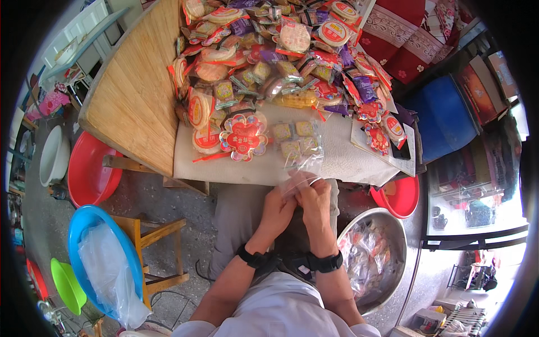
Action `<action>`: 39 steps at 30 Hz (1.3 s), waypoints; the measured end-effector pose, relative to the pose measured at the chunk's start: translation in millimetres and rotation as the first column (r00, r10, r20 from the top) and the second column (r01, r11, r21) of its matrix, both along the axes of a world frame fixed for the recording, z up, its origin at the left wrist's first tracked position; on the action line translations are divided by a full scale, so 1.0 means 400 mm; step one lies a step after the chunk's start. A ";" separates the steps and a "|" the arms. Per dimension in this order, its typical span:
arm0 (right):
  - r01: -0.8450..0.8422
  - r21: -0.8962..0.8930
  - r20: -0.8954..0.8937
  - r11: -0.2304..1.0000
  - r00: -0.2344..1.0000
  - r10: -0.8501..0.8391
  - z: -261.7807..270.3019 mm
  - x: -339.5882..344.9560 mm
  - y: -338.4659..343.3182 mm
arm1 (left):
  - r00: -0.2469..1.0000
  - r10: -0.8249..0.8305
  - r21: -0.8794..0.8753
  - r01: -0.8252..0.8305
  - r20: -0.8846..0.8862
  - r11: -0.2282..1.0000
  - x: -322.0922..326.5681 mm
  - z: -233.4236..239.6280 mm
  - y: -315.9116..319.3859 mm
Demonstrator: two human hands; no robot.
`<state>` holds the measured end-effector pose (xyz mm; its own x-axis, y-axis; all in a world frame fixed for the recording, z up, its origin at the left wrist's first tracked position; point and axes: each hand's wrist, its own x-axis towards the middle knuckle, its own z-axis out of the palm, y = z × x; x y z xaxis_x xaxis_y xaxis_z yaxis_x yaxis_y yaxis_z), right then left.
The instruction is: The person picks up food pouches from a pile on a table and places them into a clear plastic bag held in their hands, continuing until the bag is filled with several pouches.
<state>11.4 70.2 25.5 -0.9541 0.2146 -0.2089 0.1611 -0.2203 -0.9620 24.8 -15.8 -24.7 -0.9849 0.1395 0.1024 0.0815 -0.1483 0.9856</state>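
Observation:
A clear plastic bag (304, 161) lies partly on the cloth-covered tabletop, its near end gathered above my lap. Inside it are several small square wrapped snacks (290, 148), laid flat. My left hand (278, 210) pinches the bag's near end from the left. My right hand (313, 201) grips the same end, its fingers close against the left ones. The fingertips partly hide each other behind the film. Just left of the bag, a flower-shaped red packet (243, 137) lies beside a round rice cracker packet (206, 140). A big heap of wrapped snacks (252, 63) covers the table beyond.
A wooden board (134, 84) stands along the table's left side. A phone (401, 151) rests on paper (358, 137) at the right. By my right side, a metal basin (402, 252) holds filled bags. At left, a blue basin (134, 257) containing plastic bags sits on a wooden stool (162, 236).

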 end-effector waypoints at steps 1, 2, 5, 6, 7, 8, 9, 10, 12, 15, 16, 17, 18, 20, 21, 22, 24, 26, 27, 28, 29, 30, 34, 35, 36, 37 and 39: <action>0.002 0.036 -0.025 0.999 1.000 -0.002 0.001 0.013 0.001 | 1.000 -0.002 -0.001 0.002 0.000 1.000 0.005 0.011 -0.003; 0.006 0.035 -0.025 0.999 1.000 -0.005 0.008 0.031 0.010 | 0.992 -0.015 0.234 -0.015 0.125 0.972 0.010 0.025 -0.005; -0.071 0.315 -0.023 0.946 0.996 0.082 0.020 0.098 0.060 | 0.951 -0.182 0.606 -0.006 0.249 0.795 0.002 0.059 -0.055; 0.023 0.255 -0.009 0.967 1.000 -0.022 0.018 0.114 0.080 | 0.924 -0.309 0.750 0.038 0.226 0.660 -0.009 0.069 -0.066; 0.120 0.197 0.011 0.973 0.992 -0.124 0.014 0.122 0.102 | 0.923 -0.311 0.748 0.041 0.226 0.663 -0.020 0.070 -0.062; 0.187 0.105 -0.051 0.977 0.982 -0.182 -0.006 0.120 0.127 | 0.914 -0.278 0.688 -0.002 0.295 0.725 -0.032 0.071 -0.056; 0.245 0.118 -0.045 0.962 0.969 -0.241 -0.005 0.108 0.143 | 0.900 -0.245 0.622 -0.038 0.362 0.782 -0.042 0.069 -0.046; 0.284 0.121 -0.004 0.951 0.958 -0.286 0.006 0.086 0.138 | 0.900 -0.246 0.617 -0.032 0.360 0.786 -0.053 0.069 -0.042; 0.328 0.117 0.036 0.937 0.942 -0.334 0.018 0.039 0.121 | 0.880 -0.201 0.557 -0.084 0.430 0.826 -0.068 0.066 -0.035; 0.152 0.119 0.162 0.981 0.972 -0.171 0.012 0.005 0.123 | 0.827 -0.225 0.573 -0.137 0.515 0.808 -0.084 0.065 -0.032; 0.085 0.071 0.103 0.994 0.990 -0.092 -0.002 0.010 0.129 | 0.835 -0.224 0.578 -0.133 0.503 0.805 -0.086 0.072 -0.031; 0.015 0.028 0.038 0.999 0.999 -0.016 -0.014 0.018 0.136 | 0.837 -0.226 0.574 -0.123 0.498 0.809 -0.089 0.065 -0.031; -0.002 -0.009 -0.007 1.000 1.000 0.002 -0.018 0.033 0.142 | 0.827 -0.221 0.570 -0.140 0.516 0.809 -0.090 0.055 -0.036; 0.007 -0.047 0.026 0.999 1.000 -0.005 -0.016 0.066 0.150 | 0.819 -0.213 0.561 -0.153 0.533 0.813 -0.091 0.042 -0.037; 0.027 -0.074 0.067 0.997 0.998 -0.022 -0.011 0.085 0.156 | 0.815 -0.230 0.586 -0.158 0.532 0.795 -0.089 0.047 -0.028; 0.015 -0.054 0.054 0.998 0.998 -0.012 -0.010 0.099 0.160 | 0.811 -0.248 0.611 -0.162 0.529 0.775 -0.086 0.052 -0.019; -0.028 -0.053 0.046 0.998 0.998 0.031 -0.012 0.122 0.176 | 0.801 -0.231 0.571 -0.160 0.552 0.805 -0.078 0.071 -0.001; -0.091 -0.023 0.073 0.996 0.993 0.092 -0.003 0.150 0.194 | 0.792 -0.216 0.527 -0.152 0.570 0.836 -0.070 0.073 0.015; -0.076 -0.031 0.073 0.997 0.994 0.078 -0.005 0.165 0.209 | 0.802 -0.211 0.503 -0.125 0.558 0.855 -0.062 0.063 0.021; -0.146 0.029 0.089 0.989 0.986 0.143 -0.009 0.182 0.229 | 0.812 -0.208 0.478 -0.097 0.545 0.873 -0.052 0.056 0.026; -0.215 0.087 0.110 0.973 0.973 0.205 -0.011 0.197 0.247 | 0.808 -0.217 0.470 -0.082 0.547 0.879 -0.043 0.051 0.033; -0.245 0.076 0.196 0.967 0.954 0.226 0.007 0.210 0.267 | 0.798 -0.220 0.471 -0.088 0.561 0.878 -0.027 0.045 0.047; -0.194 -0.362 0.084 0.912 0.967 0.239 -0.043 0.206 0.314 | 0.736 -0.282 0.431 -0.015 0.616 0.902 0.035 0.036 0.093; -0.138 -0.499 0.033 0.856 0.984 0.177 -0.063 0.217 0.317 | 0.707 -0.320 0.431 0.023 0.631 0.902 0.052 0.032 0.108; -0.067 -0.543 0.072 0.837 0.990 0.125 -0.086 0.218 0.316 | 0.687 -0.344 0.395 0.091 0.640 0.914 0.071 0.028 0.113; 0.009 -0.579 0.111 0.816 0.991 0.068 -0.100 0.225 0.319 | 0.667 -0.369 0.395 0.121 0.647 0.911 0.091 0.020 0.122; 0.098 -0.416 0.220 0.904 0.975 -0.004 -0.105 0.247 0.310 | 0.724 -0.336 0.334 0.153 0.602 0.930 0.127 -0.001 0.129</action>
